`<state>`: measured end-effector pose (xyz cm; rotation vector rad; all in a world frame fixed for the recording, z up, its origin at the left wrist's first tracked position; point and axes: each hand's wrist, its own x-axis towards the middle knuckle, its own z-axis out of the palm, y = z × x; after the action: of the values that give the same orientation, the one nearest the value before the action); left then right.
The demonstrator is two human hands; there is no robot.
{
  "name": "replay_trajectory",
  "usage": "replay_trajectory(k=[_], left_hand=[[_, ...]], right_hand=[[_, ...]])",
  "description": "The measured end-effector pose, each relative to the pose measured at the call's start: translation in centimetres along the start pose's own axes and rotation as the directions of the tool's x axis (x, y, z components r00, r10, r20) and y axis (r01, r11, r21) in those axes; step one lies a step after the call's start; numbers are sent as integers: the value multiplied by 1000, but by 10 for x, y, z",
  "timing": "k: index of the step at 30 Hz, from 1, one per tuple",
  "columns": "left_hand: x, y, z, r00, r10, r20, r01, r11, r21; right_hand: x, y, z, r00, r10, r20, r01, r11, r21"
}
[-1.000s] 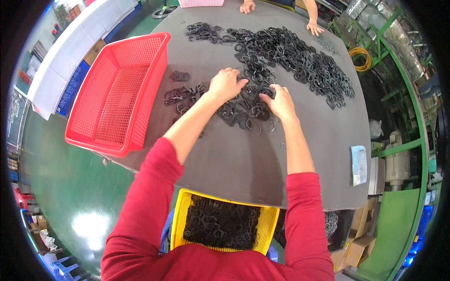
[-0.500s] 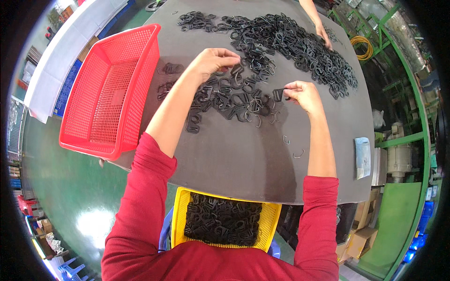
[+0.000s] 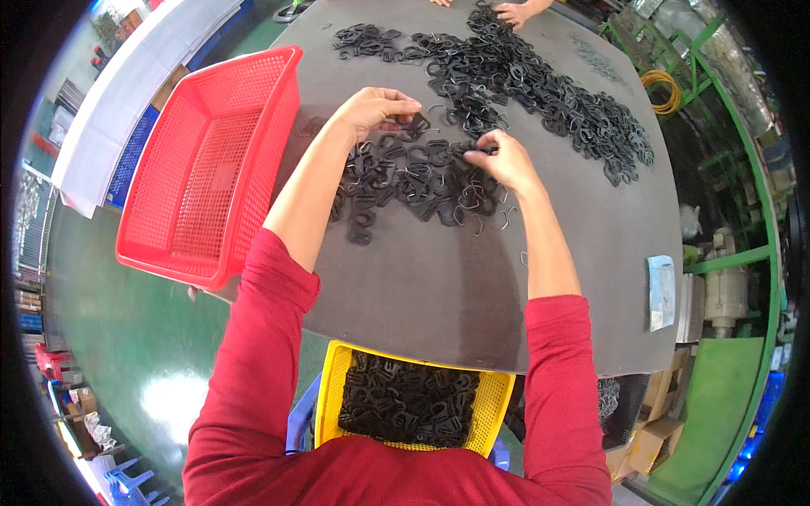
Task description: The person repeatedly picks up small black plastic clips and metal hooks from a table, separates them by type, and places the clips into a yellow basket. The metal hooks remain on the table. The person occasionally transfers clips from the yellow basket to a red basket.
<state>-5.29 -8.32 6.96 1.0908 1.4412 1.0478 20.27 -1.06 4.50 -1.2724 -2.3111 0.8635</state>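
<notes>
Over the near pile of black plastic hooks [image 3: 405, 177], my left hand [image 3: 371, 114] pinches a black plastic hook [image 3: 413, 126] between thumb and fingertips. My right hand [image 3: 506, 162] is at the pile's right edge, its thumb and forefinger curled toward each other. Something dark shows between those fingers, but it blends with the pile and I cannot make it out. Thin bent metal wire hooks [image 3: 472, 198] lie among the black pieces below my right hand.
A larger heap of black hooks [image 3: 540, 84] stretches across the far table. Another person's hand [image 3: 512, 14] touches its far end. An upright red basket [image 3: 291, 110] stands at left; a yellow basket [image 3: 498, 405] of black pieces sits before me. A blue-white packet [image 3: 661, 291] lies at right.
My right hand has moved left from beside the pile to its edge; the black piece it held no longer shows distinctly. The other person's hand has moved to the heap's far end.
</notes>
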Motion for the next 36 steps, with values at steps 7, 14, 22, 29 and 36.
replay_trajectory(k=[7,14,22,29,36], left_hand=[[-8,0,-9,989,96,-114,-77,984,160],[-16,-6,-10,998,43,-48,-62,830,-554],[-32,8,9,937,102,-334,-233,896,-378],[-42,23,22,899,298,-320,-370,908,-195],[-58,46,21,851,522,-56,-525,850,-47]], right_hand=[[4,2,-2,985,90,149,-100,993,64],[-19,-18,-15,961,99,259,-277,310,910],[-3,-72,13,920,86,384,-364,556,747],[-15,-85,9,947,81,312,-293,621,727],[-25,-94,-30,850,-80,521,-420,494,761]])
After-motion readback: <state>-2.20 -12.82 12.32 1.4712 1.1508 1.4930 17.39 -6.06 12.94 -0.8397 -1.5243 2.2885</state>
